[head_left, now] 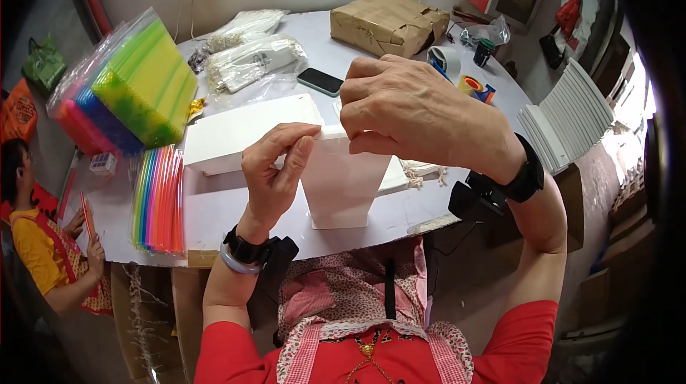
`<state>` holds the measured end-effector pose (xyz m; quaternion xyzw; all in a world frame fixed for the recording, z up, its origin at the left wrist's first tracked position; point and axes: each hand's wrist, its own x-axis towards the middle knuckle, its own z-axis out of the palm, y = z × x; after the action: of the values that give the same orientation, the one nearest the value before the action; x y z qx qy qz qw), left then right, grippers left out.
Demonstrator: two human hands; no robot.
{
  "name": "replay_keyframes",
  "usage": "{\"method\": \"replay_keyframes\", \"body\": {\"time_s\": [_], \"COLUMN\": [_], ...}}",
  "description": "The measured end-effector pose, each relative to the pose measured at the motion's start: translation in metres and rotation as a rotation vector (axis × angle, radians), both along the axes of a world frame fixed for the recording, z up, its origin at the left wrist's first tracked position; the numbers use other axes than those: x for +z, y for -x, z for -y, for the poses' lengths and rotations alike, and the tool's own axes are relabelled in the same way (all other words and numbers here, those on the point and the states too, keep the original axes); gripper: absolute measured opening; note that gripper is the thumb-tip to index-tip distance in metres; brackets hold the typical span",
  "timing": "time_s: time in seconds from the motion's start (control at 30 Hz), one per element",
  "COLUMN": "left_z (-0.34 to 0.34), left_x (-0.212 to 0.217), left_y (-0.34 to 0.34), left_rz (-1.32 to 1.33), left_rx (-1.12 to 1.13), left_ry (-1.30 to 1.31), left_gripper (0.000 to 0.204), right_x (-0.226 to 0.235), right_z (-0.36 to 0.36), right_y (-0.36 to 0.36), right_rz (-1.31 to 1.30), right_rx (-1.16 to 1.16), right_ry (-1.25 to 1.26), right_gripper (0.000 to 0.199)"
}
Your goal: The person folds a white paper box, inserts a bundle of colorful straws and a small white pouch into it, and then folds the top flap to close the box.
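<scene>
In front of me a tall white paper-like bag or box (341, 187) stands upright near the table's front edge, narrowing a little toward its lower end. Thumb and fingers of my left hand (277, 162) pinch its upper left corner. My right hand (404, 105) is bent over its upper right corner, fingers curled closed on the edge; its fingertips are partly hidden. Just behind stands a stack of flat white pieces (250, 130). To the right of the white piece lie some white drawstring pouches (407, 173), partly covered.
At left are a bundle of coloured plastic sleeves (139, 80) and rainbow-striped strips (158, 202). A phone (320, 82), brown paper parcel (389, 22), tape dispenser (475, 87) and bagged white goods (254, 62) lie farther back. White stacked sheets (568, 116) stand right. Another person (57, 248) is at far left.
</scene>
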<state>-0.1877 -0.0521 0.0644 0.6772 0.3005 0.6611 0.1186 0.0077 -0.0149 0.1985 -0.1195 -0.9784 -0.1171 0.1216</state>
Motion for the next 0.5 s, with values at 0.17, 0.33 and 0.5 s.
{"method": "replay_keyframes", "body": {"time_s": [0.17, 0.33, 0.5], "left_z": [0.0, 0.004, 0.007], "left_x": [-0.002, -0.005, -0.008], "left_y": [0.002, -0.003, -0.008], "left_rz": [-0.012, -0.011, 0.052], "left_rx": [-0.024, 0.013, 0.063], "left_ry": [-0.044, 0.002, 0.032], "left_gripper": [0.015, 0.02, 0.02], "right_x": [-0.002, -0.004, -0.007], "right_z": [-0.003, -0.004, -0.008], "right_y": [0.002, 0.003, 0.003], "right_rz": [0.015, -0.001, -0.017], "right_rx": [-0.015, -0.046, -0.04], "right_ry": [0.006, 0.034, 0.01], "right_gripper": [0.02, 0.02, 0.02]}}
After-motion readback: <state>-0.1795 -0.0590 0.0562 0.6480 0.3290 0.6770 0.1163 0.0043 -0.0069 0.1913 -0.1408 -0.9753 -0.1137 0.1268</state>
